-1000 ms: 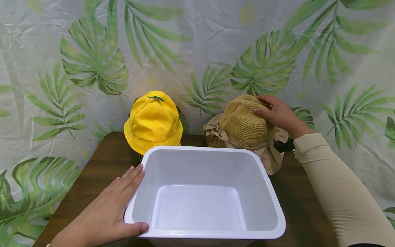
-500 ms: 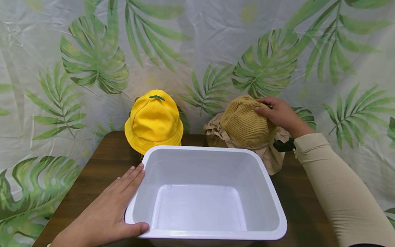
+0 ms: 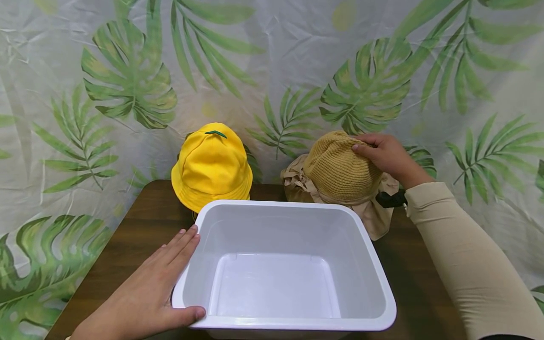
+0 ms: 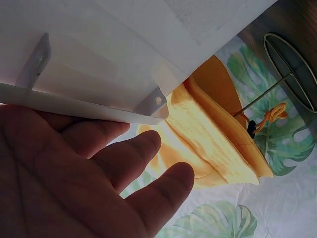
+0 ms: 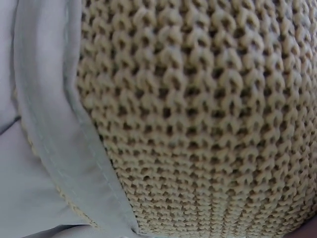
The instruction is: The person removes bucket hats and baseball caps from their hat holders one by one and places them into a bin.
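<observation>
A white plastic tub (image 3: 272, 322) stands at the front of the table. My left hand (image 3: 148, 278) lies along its left rim with straight fingers, the thumb over the near corner. In the left wrist view the fingers (image 4: 171, 186) show below the tub's rim. Behind the tub at right is a sun hat (image 3: 344, 170) with a mustard knitted crown and a beige cloth brim. My right hand (image 3: 391, 158) pinches the right side of that crown between thumb and fingers. Ribbed knit and the cloth band of the hat (image 5: 198, 119) fill the right wrist view.
At back left, a yellow bucket hat (image 3: 214, 170) with a small green tab sits on a wire stand (image 4: 292, 74). From it hangs an orange cord (image 4: 276, 112). A leaf-print curtain (image 3: 272, 56) closes off the back of the dark wooden table (image 3: 127, 245).
The right thumb and fingers have drawn a little closer together on the knitted crown, which has shifted slightly right. The left hand stays on the tub's rim.
</observation>
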Tool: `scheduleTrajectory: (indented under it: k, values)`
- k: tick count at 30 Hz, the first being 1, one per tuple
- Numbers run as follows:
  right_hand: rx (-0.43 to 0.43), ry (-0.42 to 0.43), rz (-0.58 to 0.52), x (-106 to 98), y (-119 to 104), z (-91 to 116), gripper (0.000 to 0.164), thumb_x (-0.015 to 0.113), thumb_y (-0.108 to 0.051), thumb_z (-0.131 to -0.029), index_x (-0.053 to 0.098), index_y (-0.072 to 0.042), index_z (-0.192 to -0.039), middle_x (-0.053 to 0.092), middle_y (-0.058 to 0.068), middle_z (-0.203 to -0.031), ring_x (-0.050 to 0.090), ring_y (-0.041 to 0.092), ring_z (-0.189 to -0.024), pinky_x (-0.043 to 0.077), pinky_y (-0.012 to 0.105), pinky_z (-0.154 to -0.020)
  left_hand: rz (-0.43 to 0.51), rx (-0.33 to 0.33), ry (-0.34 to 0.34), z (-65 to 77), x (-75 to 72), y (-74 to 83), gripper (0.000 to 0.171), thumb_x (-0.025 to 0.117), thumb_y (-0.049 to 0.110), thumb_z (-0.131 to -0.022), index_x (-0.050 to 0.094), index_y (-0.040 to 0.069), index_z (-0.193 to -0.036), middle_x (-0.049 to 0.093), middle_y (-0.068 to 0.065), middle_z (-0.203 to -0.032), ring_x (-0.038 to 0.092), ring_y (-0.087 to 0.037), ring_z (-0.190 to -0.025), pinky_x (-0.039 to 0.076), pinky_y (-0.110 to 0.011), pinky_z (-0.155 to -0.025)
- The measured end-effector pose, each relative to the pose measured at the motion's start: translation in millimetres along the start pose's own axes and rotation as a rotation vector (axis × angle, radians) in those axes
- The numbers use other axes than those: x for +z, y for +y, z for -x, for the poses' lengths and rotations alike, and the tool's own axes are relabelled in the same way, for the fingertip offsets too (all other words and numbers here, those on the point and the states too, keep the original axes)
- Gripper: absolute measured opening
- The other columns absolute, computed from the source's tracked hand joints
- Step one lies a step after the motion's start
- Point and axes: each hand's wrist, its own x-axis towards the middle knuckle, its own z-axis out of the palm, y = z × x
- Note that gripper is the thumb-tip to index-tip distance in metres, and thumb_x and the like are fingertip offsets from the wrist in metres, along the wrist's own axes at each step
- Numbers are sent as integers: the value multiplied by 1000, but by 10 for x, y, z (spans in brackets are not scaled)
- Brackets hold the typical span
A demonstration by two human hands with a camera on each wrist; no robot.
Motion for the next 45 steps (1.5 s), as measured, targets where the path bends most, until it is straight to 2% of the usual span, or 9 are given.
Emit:
scheduleTrajectory:
  k: [21, 27, 39, 45]
  values:
    - [38, 57, -69, 13, -63, 18, 64, 60, -48, -95, 57, -1, -138, 50, 22, -144, 48, 39, -128, 41, 55, -102, 8, 2, 1, 7, 0, 0, 110, 70, 67, -77, 27, 4, -156, 23, -7, -163, 29, -31, -145, 1, -14, -114]
    - [52, 52, -79, -11, -98, 21, 64, 60, -48, -96, 55, -2, -140, 48, 21, -146, 43, 38, -133, 39, 54, -104, 6, 11, 14, 5, 2, -6, 110, 71, 66, -77, 27, 4, -156, 24, -7, -163, 28, -30, -145, 2, -15, -114]
    - [75, 59, -124, -26, -171, 24, 61, 59, -44, -97, 54, -4, -142, 48, 19, -146, 40, 35, -136, 37, 52, -107, 12, 9, 18, -2, 6, -2, 109, 71, 65, -77, 28, 3, -156, 24, -8, -163, 30, -32, -144, 2, -15, -114]
    - [60, 79, -114, -37, -215, 27, 62, 58, -47, -97, 54, -5, -142, 50, 17, -144, 44, 32, -133, 41, 45, -103, 20, 11, 23, 2, 11, -4, 109, 72, 64, -77, 27, 4, -156, 24, -8, -163, 30, -32, -144, 2, -14, -114]
